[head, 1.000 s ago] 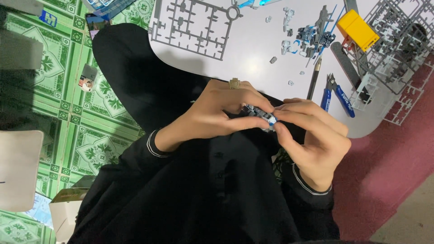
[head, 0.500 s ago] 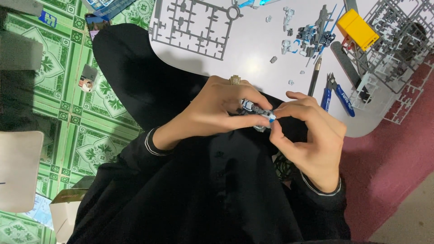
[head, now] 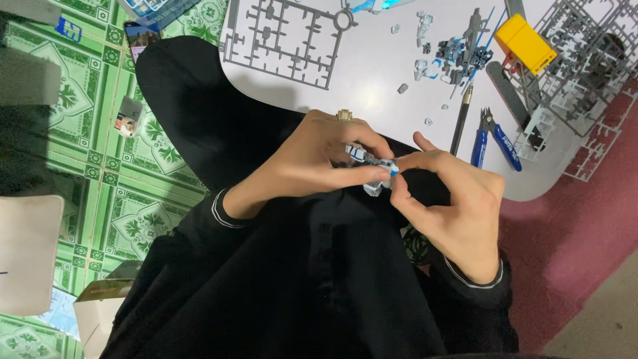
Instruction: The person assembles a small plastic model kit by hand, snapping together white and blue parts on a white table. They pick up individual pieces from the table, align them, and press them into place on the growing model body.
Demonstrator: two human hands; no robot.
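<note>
Two hands met over the lap in the head view, the only view I had. I noted the left hand (head: 319, 159) curled around a small grey, white and blue model piece (head: 374, 167), thumb and forefinger pinched on its near end, a gold ring showing on one knuckle. The right hand (head: 458, 199) came at the piece from the other side, its fingertips (head: 397, 174) closed on the far end where a blue tip showed.

The piece lay directly between the two hands, touching both. Its long axis ran roughly from the left hand's fingers across to the right hand's fingertips, tilted slightly downward toward the right hand. Most of its body sat under the left hand's fingers, so I judged that hand the nearer and the main holder; the right hand gripped only the tip. I could not tell how hard either pinch pressed.

Beyond the hands, away from the body, I logged a low pale table (head: 372, 73). A grey parts frame (head: 286, 40) lay beyond the left hand. Blue-handled nippers (head: 495, 139) and a dark slim knife (head: 460, 119) lay just beyond the right hand, with a yellow box (head: 525, 41) farther off.
</note>
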